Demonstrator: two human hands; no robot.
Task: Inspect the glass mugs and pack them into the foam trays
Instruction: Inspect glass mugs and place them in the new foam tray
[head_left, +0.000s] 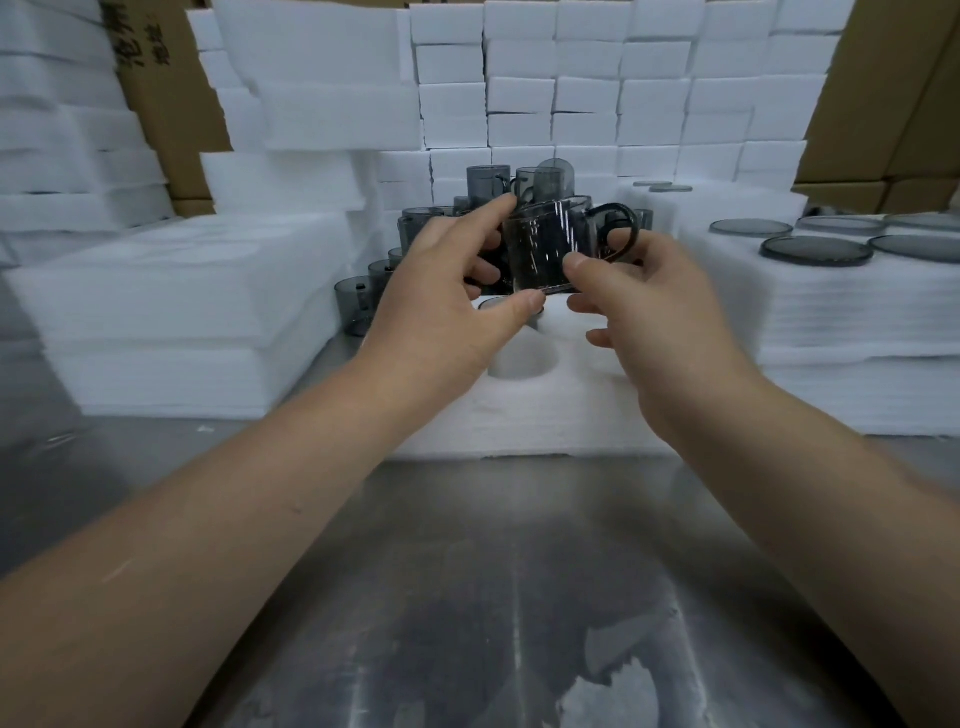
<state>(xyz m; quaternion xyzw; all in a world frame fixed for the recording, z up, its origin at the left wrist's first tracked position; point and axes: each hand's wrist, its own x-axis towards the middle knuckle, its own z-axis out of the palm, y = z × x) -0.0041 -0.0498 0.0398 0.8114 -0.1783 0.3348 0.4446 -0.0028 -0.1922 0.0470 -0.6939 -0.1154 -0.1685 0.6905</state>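
A smoky grey glass mug (545, 247) is held in the air between both hands, its handle (623, 228) pointing right. My left hand (447, 306) grips its left side, thumb under the base and forefinger at the rim. My right hand (649, 317) pinches the right side by the handle. Below the mug lies a white foam tray (519, 415) with round pockets; one pocket (519, 358) is open to view. Several more grey mugs (363, 301) stand stacked behind and left of the tray.
Thick foam slabs (171, 312) sit at the left. A foam stack at the right (857, 322) carries several grey glass lids (815, 250). White foam blocks (571, 93) and cardboard boxes (883, 104) wall the back. The steel table (493, 597) spreads in front.
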